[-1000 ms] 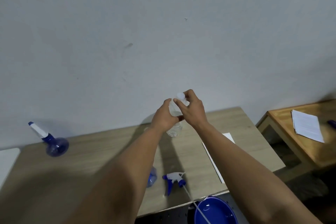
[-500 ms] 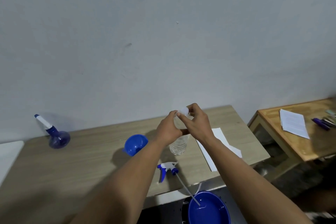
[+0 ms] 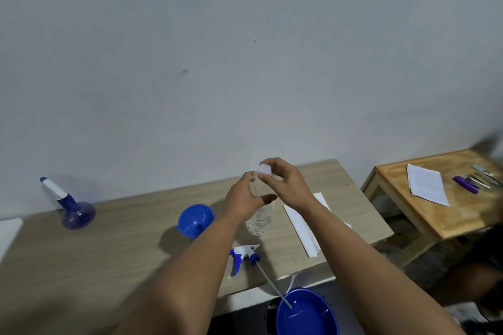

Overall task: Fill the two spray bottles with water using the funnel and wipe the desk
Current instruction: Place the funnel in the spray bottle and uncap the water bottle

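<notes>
Right grip: the right hand [image 3: 285,185] pinches the small white cap [image 3: 264,168] of the clear ribbed plastic water bottle [image 3: 260,219] with thumb and fingertips; I judge it is turning the cap to open the bottle, the source of water.
Left grip: the left hand [image 3: 242,198] curls around the upper part of the bottle, probably to stop it from turning or falling.
Bottle: it stands upright on the pale wooden desk [image 3: 109,247].
Blue plastic funnel [image 3: 195,220]: just left of the bottle; what it sits on is hidden.
White and blue trigger spray head [image 3: 243,254]: on the desk in front of the bottle, taken off; its tube reaches into the blue round basin [image 3: 307,313] below the desk edge.
Round purple-blue spray bottle [image 3: 73,208]: far left of the bottle, leaning toward the wall, head on.
White folded cloth or paper [image 3: 302,226]: right of the bottle, likely for wiping.
Room: grey plain wall [image 3: 245,62]; further right a small orange-brown wooden table [image 3: 446,215] with white paper sheets [image 3: 426,183] and a purple pen [image 3: 464,184].
</notes>
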`<state>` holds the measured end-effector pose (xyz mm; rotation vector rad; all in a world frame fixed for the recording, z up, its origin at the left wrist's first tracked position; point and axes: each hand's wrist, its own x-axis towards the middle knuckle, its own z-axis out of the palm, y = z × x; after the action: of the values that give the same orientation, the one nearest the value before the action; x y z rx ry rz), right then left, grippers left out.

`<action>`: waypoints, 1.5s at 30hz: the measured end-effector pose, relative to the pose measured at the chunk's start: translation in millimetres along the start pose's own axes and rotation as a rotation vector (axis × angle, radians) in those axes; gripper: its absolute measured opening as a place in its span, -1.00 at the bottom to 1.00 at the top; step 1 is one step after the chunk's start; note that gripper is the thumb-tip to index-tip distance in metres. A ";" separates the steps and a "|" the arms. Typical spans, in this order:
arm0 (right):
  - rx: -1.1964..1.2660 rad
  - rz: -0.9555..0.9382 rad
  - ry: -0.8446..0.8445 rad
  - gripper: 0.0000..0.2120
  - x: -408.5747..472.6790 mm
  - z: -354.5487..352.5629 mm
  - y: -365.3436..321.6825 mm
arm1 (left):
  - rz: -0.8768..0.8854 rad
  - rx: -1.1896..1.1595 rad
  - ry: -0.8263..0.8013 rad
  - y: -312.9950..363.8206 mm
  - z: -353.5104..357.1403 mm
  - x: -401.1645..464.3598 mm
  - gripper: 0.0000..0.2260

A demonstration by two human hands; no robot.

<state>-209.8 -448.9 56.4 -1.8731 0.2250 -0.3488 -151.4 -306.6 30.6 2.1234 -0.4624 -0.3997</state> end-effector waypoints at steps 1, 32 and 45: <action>0.003 0.024 -0.003 -0.64 1.0 -1.0 -1.5 | -0.003 -0.011 0.000 -0.1 -0.3 0.7 -0.28; 0.122 0.005 0.024 -0.79 12.6 -17.0 -16.1 | -0.055 -0.024 -0.021 -2.9 1.1 7.0 -0.25; -0.316 0.524 0.169 -0.64 -50.0 -5.4 129.6 | -0.036 -0.034 0.023 -7.0 3.8 11.3 -0.29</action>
<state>-256.2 -479.3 -71.1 -2.0051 0.9092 -0.1109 -142.0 -310.9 21.5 2.1039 -0.4025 -0.4005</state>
